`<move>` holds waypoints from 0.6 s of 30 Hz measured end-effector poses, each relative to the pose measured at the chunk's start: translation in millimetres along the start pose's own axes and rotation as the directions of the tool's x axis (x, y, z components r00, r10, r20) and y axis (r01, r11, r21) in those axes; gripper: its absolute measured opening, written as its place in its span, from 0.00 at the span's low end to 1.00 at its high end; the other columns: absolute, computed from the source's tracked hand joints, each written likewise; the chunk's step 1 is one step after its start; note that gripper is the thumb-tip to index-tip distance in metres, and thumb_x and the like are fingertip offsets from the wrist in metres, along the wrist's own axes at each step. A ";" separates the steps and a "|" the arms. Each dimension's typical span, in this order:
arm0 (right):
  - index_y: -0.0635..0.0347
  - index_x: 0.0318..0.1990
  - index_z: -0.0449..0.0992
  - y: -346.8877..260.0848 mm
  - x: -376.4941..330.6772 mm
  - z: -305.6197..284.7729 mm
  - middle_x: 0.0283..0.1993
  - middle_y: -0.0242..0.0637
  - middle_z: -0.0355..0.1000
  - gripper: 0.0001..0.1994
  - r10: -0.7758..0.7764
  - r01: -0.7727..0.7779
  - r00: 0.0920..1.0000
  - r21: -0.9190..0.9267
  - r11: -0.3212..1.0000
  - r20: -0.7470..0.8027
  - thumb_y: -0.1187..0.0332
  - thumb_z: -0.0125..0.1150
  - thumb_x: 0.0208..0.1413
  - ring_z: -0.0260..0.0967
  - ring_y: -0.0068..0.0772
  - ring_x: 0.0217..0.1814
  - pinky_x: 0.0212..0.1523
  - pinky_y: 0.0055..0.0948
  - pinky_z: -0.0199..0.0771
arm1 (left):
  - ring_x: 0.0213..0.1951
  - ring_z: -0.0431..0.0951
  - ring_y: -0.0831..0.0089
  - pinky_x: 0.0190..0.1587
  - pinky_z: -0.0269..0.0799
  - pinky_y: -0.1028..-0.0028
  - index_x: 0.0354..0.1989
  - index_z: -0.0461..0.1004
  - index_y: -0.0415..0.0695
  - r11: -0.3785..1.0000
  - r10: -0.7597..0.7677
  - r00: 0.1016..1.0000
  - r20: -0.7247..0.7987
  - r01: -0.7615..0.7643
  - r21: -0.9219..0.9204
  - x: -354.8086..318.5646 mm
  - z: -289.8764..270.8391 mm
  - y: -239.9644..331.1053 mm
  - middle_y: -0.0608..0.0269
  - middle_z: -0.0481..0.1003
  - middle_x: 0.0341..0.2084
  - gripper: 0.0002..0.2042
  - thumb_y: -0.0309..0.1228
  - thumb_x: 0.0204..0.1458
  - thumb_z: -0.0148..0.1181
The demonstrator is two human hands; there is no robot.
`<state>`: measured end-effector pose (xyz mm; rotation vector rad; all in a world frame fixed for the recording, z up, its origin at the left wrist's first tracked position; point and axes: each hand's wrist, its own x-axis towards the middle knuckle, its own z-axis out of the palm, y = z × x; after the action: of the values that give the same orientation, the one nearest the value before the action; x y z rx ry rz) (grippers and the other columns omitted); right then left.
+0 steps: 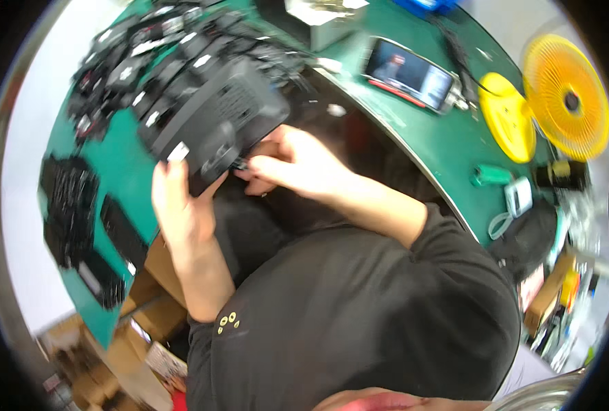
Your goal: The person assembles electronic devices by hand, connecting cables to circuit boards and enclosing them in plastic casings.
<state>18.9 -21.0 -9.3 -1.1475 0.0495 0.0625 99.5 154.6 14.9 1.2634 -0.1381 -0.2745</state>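
Observation:
A dark grey plastic device housing (215,116), broad and boxy with vents and a round recess, is held tilted above my lap. My left hand (189,216) grips its near left edge, thumb along the lower side and fingers around the corner beside a small white label. At the housing's lower right edge is my right hand (290,164), its fingers pinched together. Something small and dark shows at those fingertips, but blur hides what it is.
Many black parts lie heaped on the green table (116,154) at the far left, with stacked black flat pieces (71,205) nearer. A phone (410,73), a yellow fan (566,99) and a green cylinder (491,175) stand on the right. Cardboard boxes (157,318) sit below left.

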 end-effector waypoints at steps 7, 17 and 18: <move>0.65 0.40 0.75 8.8 6.3 8.0 0.24 0.31 0.73 0.11 -0.235 0.155 0.962 -0.438 0.886 -0.136 0.67 0.63 0.53 0.65 0.15 0.23 0.24 0.20 0.65 | 0.41 0.79 0.68 0.40 0.81 0.62 0.50 0.67 0.42 0.990 -0.059 0.998 -0.025 0.056 -0.127 9.5 -7.3 0.2 0.58 0.75 0.42 0.13 0.33 0.58 0.53; 0.67 0.53 0.67 3.7 18.6 -14.5 0.47 0.36 0.73 0.24 -0.367 0.386 0.920 0.148 0.911 -0.138 0.59 0.63 0.55 0.68 0.25 0.48 0.53 0.26 0.65 | 0.38 0.71 0.81 0.42 0.68 0.82 0.51 0.64 0.38 0.946 0.303 0.946 0.112 -0.313 0.088 -7.4 -10.0 -6.2 0.64 0.72 0.40 0.21 0.22 0.48 0.61; 0.66 0.52 0.68 2.2 18.8 -12.7 0.46 0.36 0.73 0.22 -0.302 0.315 0.940 0.062 0.947 -0.160 0.62 0.64 0.54 0.68 0.24 0.48 0.53 0.26 0.65 | 0.36 0.69 0.84 0.40 0.67 0.82 0.52 0.63 0.37 0.952 0.251 0.962 0.104 -0.265 0.154 -9.6 -11.9 -7.4 0.67 0.71 0.37 0.24 0.24 0.46 0.64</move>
<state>37.4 -31.2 -17.9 -1.0595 0.0039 -0.3026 92.4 166.1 4.8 1.3834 -0.4023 -0.0903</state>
